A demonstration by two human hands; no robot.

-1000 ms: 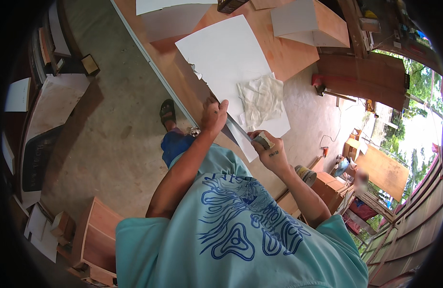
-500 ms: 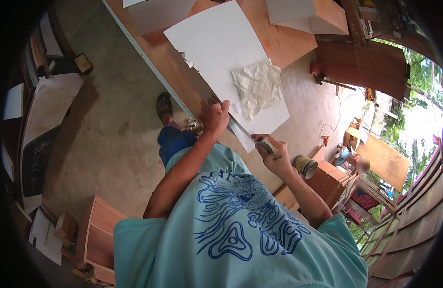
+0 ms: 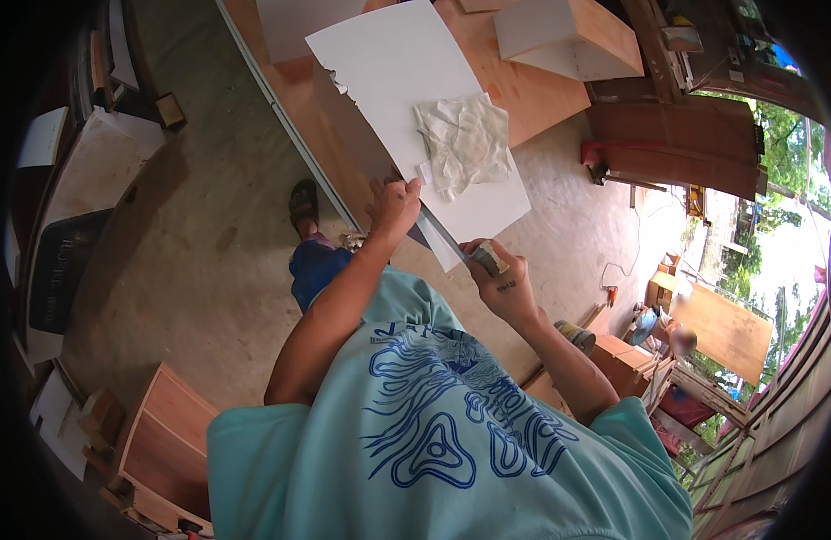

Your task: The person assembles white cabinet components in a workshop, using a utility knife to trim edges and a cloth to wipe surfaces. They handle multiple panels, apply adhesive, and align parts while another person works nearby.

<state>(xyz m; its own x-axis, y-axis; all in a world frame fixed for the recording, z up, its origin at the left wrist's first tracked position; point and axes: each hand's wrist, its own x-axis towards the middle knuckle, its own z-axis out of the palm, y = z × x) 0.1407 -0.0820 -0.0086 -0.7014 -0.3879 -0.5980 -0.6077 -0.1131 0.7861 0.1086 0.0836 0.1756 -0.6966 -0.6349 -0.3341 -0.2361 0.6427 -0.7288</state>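
A white sheet-faced panel (image 3: 393, 72) lies across a brown wooden work surface (image 3: 537, 94), its left edge ragged. Along that near edge runs a long flat metal tool, like a file (image 3: 440, 232). My right hand (image 3: 507, 283) is closed round its pale, worn handle (image 3: 492, 259). At the tool's far end, my left hand (image 3: 395, 209) is closed on it, the thumb toward the panel; the fingers there are partly hidden. A narrow white strip (image 3: 440, 247) sticks out beside the tool. A crumpled off-white cloth (image 3: 467, 144) rests on the panel just beyond my hands.
An open white-and-wood box (image 3: 568, 40) stands at the far right of the work surface. A round can (image 3: 575, 336) is beside my right forearm, near wooden boxes (image 3: 618, 360). A wooden cabinet piece (image 3: 168, 432) stands at lower left. Boards (image 3: 100, 180) lean at the left.
The whole view has shifted a little, so panel and cloth appear slightly up and left. Both hands keep their hold on the tool along the panel's edge.
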